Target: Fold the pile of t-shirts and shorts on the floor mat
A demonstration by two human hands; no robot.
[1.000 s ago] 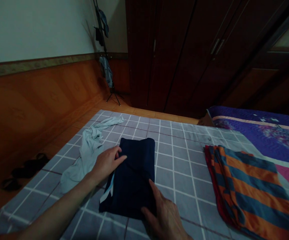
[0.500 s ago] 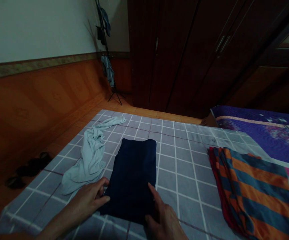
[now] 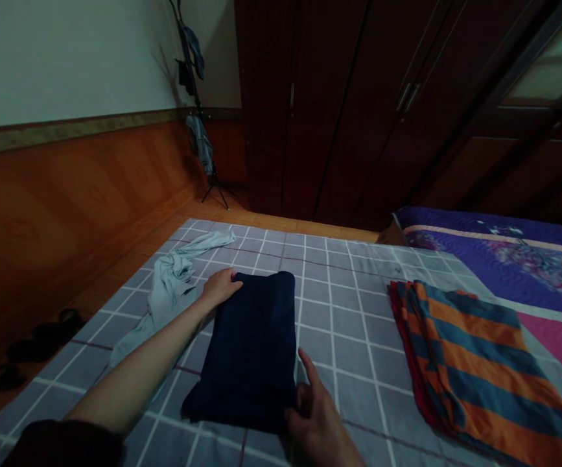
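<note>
A dark navy garment (image 3: 254, 350), folded into a rectangle, lies flat on the checked bedsheet in front of me. My left hand (image 3: 221, 287) reaches across to its far left corner, fingers closed on the fabric there. At the near right corner is my right hand (image 3: 318, 415), its index finger stretched out along the side edge. The right thumb and curled fingers close on the cloth at that corner. Left of the navy garment, a crumpled pale grey garment (image 3: 166, 292) lies partly hidden behind my left forearm.
The grey checked bedsheet (image 3: 339, 324) spreads under everything. To the right lies a folded stack with an orange and blue striped garment (image 3: 494, 363) on top and red cloth beneath. Beyond are a purple floral cover (image 3: 456, 227), a dark wardrobe (image 3: 339, 117) and a coat stand (image 3: 196, 97).
My left hand has moved from the near left edge of the navy garment up to its far left corner. The right hand stays at the near right corner. The view has shifted slightly right.
</note>
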